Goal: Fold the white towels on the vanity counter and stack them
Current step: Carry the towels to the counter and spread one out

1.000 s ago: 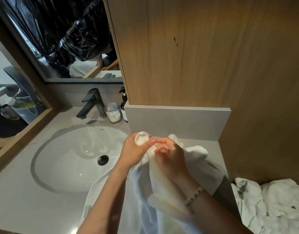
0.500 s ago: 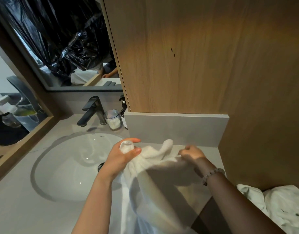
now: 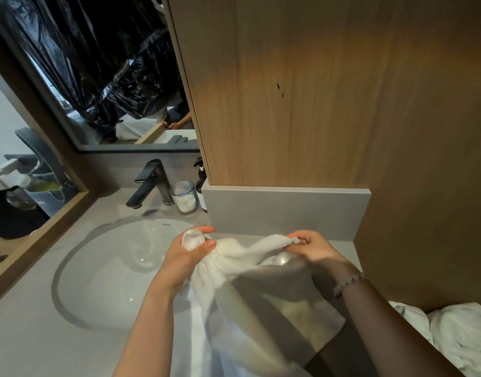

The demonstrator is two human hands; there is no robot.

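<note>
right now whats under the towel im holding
The towel hangs over the grey counter, just right of the sink. Counter shows around its edges; whatever lies directly beneath the cloth is covered.

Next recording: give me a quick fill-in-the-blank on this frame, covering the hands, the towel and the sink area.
The left hand and right hand grip a towel coloured ____.
The sink lies to the towel's ____.
The faucet behind the sink is ____.
The beaded bracelet sits on the ____ wrist.
Missing words: white; left; black; right.
</note>
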